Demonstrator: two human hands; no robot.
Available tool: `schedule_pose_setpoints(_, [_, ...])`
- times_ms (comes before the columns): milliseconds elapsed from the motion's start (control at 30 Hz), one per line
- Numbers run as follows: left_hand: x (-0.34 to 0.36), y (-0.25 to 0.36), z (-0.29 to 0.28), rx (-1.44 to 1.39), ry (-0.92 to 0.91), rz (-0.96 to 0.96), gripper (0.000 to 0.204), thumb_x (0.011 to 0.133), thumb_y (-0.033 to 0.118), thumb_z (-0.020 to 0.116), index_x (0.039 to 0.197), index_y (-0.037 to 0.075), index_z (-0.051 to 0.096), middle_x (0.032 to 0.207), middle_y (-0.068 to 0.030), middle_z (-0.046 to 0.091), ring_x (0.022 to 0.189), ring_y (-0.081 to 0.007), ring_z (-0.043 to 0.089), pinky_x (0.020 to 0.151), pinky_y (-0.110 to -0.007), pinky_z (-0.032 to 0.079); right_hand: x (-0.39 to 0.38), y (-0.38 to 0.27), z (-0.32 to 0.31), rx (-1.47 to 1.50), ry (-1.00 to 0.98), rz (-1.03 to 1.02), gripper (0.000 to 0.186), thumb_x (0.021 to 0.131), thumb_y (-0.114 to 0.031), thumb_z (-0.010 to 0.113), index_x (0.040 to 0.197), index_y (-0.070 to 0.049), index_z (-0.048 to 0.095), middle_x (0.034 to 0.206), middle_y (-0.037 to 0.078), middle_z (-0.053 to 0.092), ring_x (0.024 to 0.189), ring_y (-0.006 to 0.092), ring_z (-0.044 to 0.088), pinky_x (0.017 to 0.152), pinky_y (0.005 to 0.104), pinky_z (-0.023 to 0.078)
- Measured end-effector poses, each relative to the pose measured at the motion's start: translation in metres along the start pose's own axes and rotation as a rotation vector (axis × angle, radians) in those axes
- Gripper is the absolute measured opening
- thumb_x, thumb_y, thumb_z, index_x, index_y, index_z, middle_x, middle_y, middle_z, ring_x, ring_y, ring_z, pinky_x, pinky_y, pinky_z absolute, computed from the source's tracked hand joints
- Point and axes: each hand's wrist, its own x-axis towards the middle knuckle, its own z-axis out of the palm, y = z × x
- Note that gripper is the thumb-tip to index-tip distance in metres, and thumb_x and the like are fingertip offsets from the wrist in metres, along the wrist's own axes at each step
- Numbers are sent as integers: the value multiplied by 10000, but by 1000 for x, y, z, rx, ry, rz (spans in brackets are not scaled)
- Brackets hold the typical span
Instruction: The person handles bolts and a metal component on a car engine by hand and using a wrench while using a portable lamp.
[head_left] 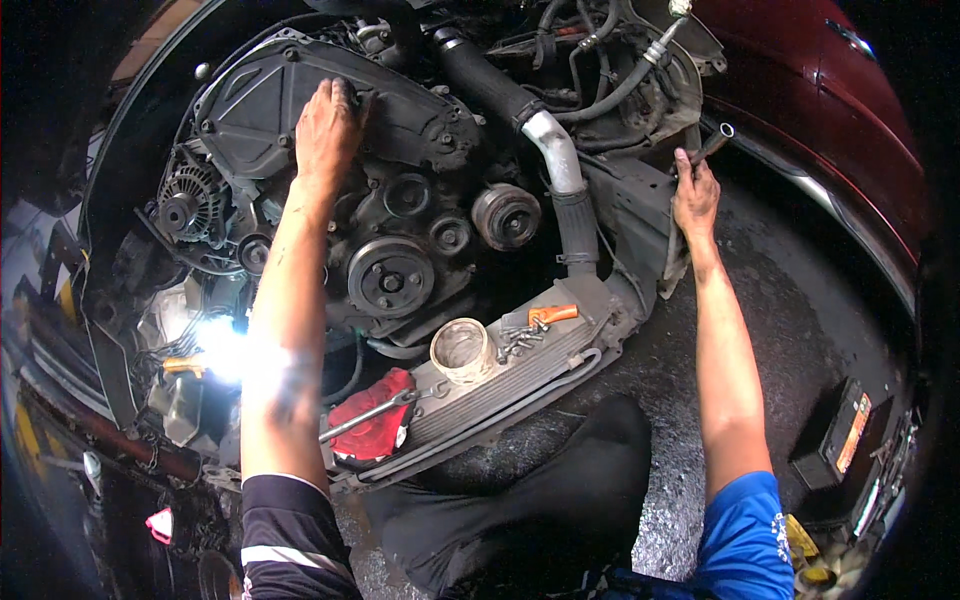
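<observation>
My left hand (325, 130) rests against the black ribbed engine cover (255, 95), its fingers pressed together and curled. Something dark shows beside the fingertips, but I cannot make out what it is. Out to the right, my right hand (695, 195) is closed round a dark tubular tool (713, 143) whose open round end points up and right. Below the cover sit a large crankshaft pulley (390, 277), a smaller pulley (506, 216) and the alternator (180, 208).
Along the radiator top (490, 385) lie a round tub (463, 350), several bolts (520, 340), an orange-handled tool (553, 314), a red cloth (372, 415) and a wrench (375, 412). A bright lamp (222, 350) shines at left. A dark red car panel (800, 90) stands at right.
</observation>
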Motion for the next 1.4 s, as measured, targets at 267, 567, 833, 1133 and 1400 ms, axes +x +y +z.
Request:
schedule_pose_setpoints(267, [-1,-24,8,89,187,311,488,869,196,662,1262,-53,515,1304,-257,534,1112,-409,585,930,-440,499,-1,-3,0,13,15,47,466,989,-465,495,1035,-24,637,913,195,664,904,398,621,809,452,457])
schedule_pose_setpoints(567, [-4,-22,3,62,192,273,391,881,191,627,1211,-6,557,1179,-205,570,1026,-378,618,838,-451,527,-4,-10,2,42,43,37,419,990,-437,510,1027,-43,646,900,167,673,900,366,639,810,434,465])
schedule_pose_setpoints(833, [-2,-14,5,107,-16,96,377,870,95,582,1232,-8,559,1205,-223,571,1069,-392,608,859,-445,527,-4,-9,1,52,31,72,406,978,-421,530,1000,-32,648,866,157,670,856,361,637,781,430,461])
schedule_pose_setpoints(1133, [2,-19,1,164,26,190,429,879,88,574,1302,27,532,1249,-209,559,1051,-391,627,831,-444,544,-4,-5,4,33,81,23,395,973,-424,539,992,-44,647,852,162,668,843,367,632,773,443,464])
schedule_pose_setpoints(1400, [-4,-19,-3,99,170,287,350,916,231,610,1173,-4,569,1146,-202,596,967,-387,650,776,-450,550,-4,-8,4,19,69,74,380,975,-414,542,977,-47,643,848,163,666,840,367,631,769,441,461])
